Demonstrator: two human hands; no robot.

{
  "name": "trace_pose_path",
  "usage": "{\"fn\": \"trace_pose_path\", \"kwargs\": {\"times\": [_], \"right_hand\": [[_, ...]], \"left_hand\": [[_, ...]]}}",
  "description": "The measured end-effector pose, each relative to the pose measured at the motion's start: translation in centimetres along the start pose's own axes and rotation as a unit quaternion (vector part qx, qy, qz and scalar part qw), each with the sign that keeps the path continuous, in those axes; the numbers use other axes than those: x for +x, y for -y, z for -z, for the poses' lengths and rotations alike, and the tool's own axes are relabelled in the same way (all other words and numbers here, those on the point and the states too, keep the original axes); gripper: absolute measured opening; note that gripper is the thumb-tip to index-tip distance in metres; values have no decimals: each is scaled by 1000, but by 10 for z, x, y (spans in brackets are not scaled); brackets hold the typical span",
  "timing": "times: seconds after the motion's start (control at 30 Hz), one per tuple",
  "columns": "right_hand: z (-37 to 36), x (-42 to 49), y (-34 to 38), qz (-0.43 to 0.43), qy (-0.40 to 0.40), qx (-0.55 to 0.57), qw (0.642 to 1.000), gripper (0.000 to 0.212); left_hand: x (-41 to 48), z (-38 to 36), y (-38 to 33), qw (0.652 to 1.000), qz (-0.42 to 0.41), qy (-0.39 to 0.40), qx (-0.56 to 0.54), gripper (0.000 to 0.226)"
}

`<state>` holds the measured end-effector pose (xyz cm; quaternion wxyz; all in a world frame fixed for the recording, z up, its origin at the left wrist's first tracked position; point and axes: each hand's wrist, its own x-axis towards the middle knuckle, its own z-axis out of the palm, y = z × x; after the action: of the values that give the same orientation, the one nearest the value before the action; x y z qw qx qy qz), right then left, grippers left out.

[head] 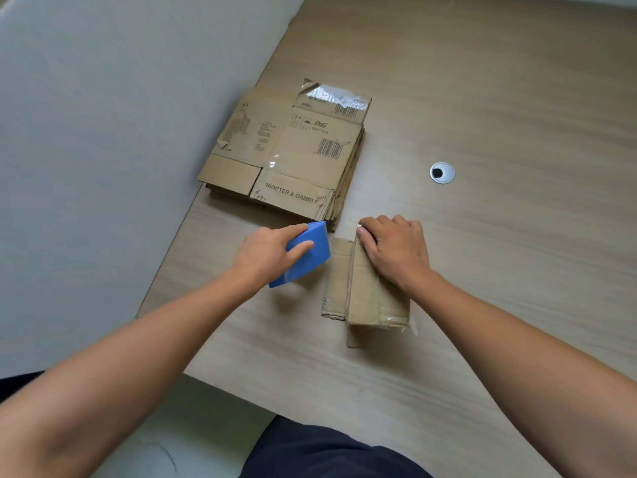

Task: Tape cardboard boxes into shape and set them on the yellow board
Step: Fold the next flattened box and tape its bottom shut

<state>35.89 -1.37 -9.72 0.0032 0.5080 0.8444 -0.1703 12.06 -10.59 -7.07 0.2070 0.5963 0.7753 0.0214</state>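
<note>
The wood-grain tabletop (482,98) carries a stack of flattened cardboard boxes (293,150) by its left edge. Nearer me stands the small box (365,294), with one flap lying flat on its left. My right hand (396,250) presses on the box, fingers curled over its far end. Just beside it, my left hand (265,251) grips the blue tape dispenser (306,260).

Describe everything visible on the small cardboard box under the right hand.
The small cardboard box is worn brown corrugated card, folded into a low block lying on the wooden table. One flap lies flat out to its left. Clear tape shines along its near edge. The right hand rests on its far end, fingers curled over the far edge. The blue tool held in the left hand is close beside the flap; contact unclear.
</note>
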Motion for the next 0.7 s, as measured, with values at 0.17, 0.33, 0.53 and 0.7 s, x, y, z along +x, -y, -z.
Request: {"fn": "trace_pose_path", "kwargs": {"times": [0.17, 0.33, 0.53, 0.7], "right_hand": [[-7, -17, 4, -17, -19, 7, 1000, 39], [-8, -32, 12, -37, -15, 24, 999, 39], [-12, -46, 19, -44, -13, 17, 999, 41], [-12, -51, 18, -36, -17, 7, 999, 42]], "left_hand": [[-19, -36, 5, 995, -20, -89, 32, 48], [-30, -56, 20, 988, -19, -145, 49, 59], [-40, -64, 38, 985, 71, -141, 68, 56], [-47, -75, 34, 986, 140, -85, 33, 62]]}}
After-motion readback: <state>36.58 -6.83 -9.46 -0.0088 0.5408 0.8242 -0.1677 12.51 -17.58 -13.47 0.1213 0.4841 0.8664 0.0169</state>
